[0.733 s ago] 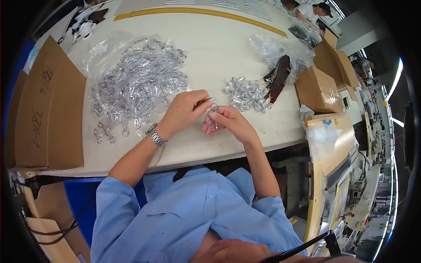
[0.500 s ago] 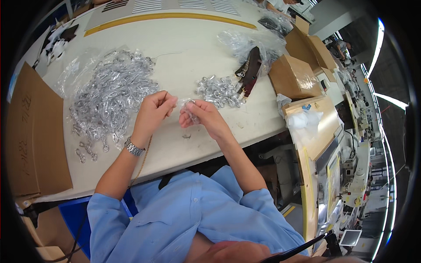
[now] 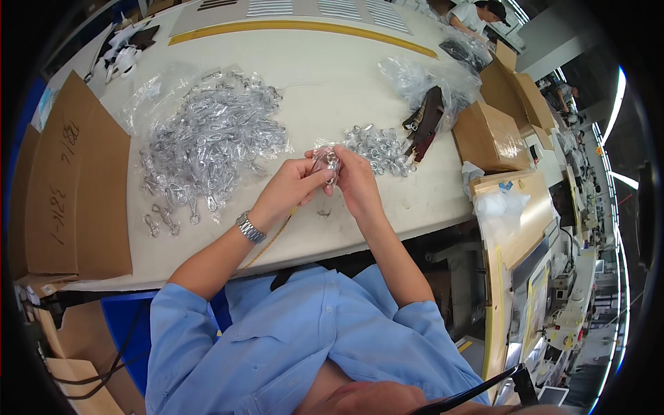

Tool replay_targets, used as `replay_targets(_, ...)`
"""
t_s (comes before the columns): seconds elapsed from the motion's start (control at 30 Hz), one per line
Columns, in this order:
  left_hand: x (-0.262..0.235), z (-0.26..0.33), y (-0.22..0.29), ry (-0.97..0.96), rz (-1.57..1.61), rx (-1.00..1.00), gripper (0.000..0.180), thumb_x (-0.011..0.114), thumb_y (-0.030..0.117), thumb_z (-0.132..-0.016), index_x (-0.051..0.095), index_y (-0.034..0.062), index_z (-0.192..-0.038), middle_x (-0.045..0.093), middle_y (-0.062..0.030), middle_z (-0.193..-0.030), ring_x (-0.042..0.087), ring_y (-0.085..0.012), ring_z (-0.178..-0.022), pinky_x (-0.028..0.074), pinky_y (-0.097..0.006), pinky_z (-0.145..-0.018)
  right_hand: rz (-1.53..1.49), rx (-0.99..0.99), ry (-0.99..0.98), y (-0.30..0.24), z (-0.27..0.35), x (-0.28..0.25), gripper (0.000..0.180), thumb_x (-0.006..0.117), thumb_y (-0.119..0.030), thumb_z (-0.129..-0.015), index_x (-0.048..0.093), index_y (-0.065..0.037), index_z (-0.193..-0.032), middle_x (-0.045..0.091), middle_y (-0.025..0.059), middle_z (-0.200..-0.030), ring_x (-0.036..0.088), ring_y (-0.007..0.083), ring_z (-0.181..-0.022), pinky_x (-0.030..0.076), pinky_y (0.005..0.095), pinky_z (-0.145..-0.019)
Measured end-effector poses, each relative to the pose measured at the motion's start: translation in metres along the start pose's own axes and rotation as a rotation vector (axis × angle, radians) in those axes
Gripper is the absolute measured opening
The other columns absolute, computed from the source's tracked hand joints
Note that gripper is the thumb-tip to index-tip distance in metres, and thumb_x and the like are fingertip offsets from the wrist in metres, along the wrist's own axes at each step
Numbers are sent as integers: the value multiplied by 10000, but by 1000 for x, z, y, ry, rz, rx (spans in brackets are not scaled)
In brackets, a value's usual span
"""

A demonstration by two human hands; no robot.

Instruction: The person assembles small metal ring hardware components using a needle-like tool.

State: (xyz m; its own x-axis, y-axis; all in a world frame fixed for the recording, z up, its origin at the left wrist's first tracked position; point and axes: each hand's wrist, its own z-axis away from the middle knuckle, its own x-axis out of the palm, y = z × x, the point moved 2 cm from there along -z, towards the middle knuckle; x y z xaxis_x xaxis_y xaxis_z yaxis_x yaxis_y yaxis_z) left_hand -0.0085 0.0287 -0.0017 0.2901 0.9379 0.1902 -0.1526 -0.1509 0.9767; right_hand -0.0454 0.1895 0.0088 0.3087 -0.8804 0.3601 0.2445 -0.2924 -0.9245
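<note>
My left hand (image 3: 292, 185) and my right hand (image 3: 357, 181) meet above the table near its front edge. Between them is a silver metal snap hook (image 3: 330, 162) in a small clear plastic bag, pinched by the fingers of both hands. A large heap of bagged snap hooks (image 3: 218, 131) lies to the left of my hands, with a few single ones (image 3: 164, 220) at its near edge. Just beyond my right hand is a smaller pile of silver snap hooks (image 3: 382, 149); whether these are bagged is hard to make out.
An open cardboard box (image 3: 79, 187) stands at the left edge. Dark folded straps (image 3: 427, 121) and clear plastic bags (image 3: 449, 83) lie at the right, beside cardboard boxes (image 3: 492, 135). A yellow strip (image 3: 304, 26) crosses the far side. A co-worker (image 3: 477, 17) is at the far right.
My hands, apart before, have come together, and the left fingers now grip the bagged snap hook along with the right. The whole view has shifted slightly.
</note>
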Motion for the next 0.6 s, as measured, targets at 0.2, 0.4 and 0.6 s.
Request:
replay_targets(0.2, 3, 6, 3, -81, 90, -52, 234, 660, 262, -1070, 710, 37, -1023, 727, 1, -827, 423, -10, -501, 314, -198, -457, -37, -149, 153, -10, 9, 11, 422, 531, -318, -1122, 738, 48, -1149, 787, 163, -1108, 732, 163, -869, 583, 306, -730)
replay_targets(0.4, -6, 6, 5, -17, 54, -89, 210, 678, 252, -1059, 697, 65, -966, 717, 8, -795, 434, -7, -512, 309, -198, -458, 69, -54, 102, 6, 18, -8, 317, 624, -254, -1084, 752, 31, -1140, 785, 144, -1078, 732, 163, -884, 605, 340, -847)
replay_targets(0.6, -14, 1, 10, -187, -148, 13, 180, 723, 217, -1020, 735, 39, -1042, 744, 4, -824, 441, 1, -549, 324, -207, -479, 59, -54, 182, 0, 20, -15, 292, 662, -239, -1065, 757, 31, -1126, 784, 121, -1077, 743, 171, -933, 601, 336, -924)
